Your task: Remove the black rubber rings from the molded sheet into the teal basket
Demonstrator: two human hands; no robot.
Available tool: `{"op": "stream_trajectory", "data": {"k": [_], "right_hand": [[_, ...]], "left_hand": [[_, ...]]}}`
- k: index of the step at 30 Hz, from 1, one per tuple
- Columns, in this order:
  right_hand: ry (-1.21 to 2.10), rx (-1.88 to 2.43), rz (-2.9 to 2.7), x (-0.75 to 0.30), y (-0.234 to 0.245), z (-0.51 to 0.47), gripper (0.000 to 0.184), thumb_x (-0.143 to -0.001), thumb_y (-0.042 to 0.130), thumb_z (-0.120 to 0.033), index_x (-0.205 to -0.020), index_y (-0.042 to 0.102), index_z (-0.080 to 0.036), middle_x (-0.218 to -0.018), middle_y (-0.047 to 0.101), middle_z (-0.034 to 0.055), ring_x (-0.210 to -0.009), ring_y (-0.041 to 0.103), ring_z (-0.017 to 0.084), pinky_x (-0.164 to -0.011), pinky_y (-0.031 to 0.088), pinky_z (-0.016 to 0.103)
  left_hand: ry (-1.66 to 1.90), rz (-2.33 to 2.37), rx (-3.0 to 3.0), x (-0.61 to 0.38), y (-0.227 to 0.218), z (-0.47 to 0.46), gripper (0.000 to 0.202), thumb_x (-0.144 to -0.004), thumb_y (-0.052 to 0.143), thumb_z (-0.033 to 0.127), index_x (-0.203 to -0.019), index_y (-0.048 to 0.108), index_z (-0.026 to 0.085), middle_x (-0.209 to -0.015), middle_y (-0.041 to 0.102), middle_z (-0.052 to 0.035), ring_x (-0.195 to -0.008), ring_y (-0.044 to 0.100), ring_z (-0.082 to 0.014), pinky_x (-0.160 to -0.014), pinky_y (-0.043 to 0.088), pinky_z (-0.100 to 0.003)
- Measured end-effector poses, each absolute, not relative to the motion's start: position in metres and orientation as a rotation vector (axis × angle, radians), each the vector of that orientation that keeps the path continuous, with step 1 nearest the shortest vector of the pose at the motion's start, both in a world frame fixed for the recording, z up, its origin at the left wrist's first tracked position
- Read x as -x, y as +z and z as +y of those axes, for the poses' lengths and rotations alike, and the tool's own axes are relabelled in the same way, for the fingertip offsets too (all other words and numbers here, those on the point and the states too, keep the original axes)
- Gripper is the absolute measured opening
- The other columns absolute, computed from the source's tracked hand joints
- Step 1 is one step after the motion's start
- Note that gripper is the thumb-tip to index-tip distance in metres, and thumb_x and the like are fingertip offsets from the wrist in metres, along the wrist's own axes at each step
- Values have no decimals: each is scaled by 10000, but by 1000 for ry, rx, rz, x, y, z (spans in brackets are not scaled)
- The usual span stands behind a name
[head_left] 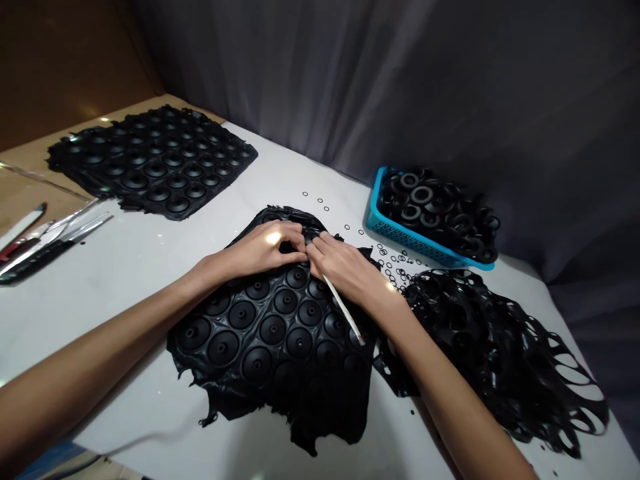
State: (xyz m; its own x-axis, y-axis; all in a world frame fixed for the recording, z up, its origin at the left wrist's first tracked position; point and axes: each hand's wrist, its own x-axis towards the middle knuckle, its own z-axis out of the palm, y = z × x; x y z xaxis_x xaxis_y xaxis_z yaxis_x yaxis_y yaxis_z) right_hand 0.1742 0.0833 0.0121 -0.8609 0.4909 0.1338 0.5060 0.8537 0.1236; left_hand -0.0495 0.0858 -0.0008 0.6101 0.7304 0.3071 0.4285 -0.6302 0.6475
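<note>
A black moulded rubber sheet (270,333) with rows of round parts lies on the white table (125,267) in front of me. My left hand (265,247) rests on its far edge, fingers curled and pinching the rubber. My right hand (345,267) meets it there, fingers closed around a thin white stick tool (345,312) that slants back toward my wrist. Both sets of fingertips press at the same spot on the sheet's upper rim.
A second rubber sheet (155,163) lies at the far left. A blue basket (395,230) of black rings stands at the back right, small loose rings (395,263) scattered before it. A heap of rubber scrap webbing (500,353) lies right. Hand tools (45,240) lie at left.
</note>
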Motion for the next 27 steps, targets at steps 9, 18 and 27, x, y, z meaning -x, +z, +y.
{"op": "stream_trajectory", "data": {"k": [9, 18, 27], "right_hand": [[-71, 760, -2868, -180, 1, 91, 210, -1043, 390, -101, -969, 572, -175, -953, 642, 112, -1015, 565, 277, -840, 526, 408], [248, 842, -2688, -182, -1, 92, 237, -1037, 397, -118, -845, 427, -254, -865, 539, 53, -931, 542, 247, -779, 481, 376], [233, 1056, -2517, -220, 23, 85, 258, -1060, 414, -200, -832, 528, -237, -813, 570, 56, -837, 523, 250, -772, 442, 391]], "left_hand": [[776, 909, -2268, 47, 0, 87, 218, -974, 683, 297, -789, 661, 184, -791, 576, -1, -755, 549, -162, -722, 399, -316], [795, 860, -2316, 45, 2, 87, 203, -968, 666, 222, -774, 633, 171, -768, 563, 0, -726, 537, -149, -720, 391, -312], [762, 900, -2318, 48, 0, 85, 179, -1002, 677, 299, -872, 686, 176, -847, 609, -13, -798, 578, -170, -765, 418, -319]]}}
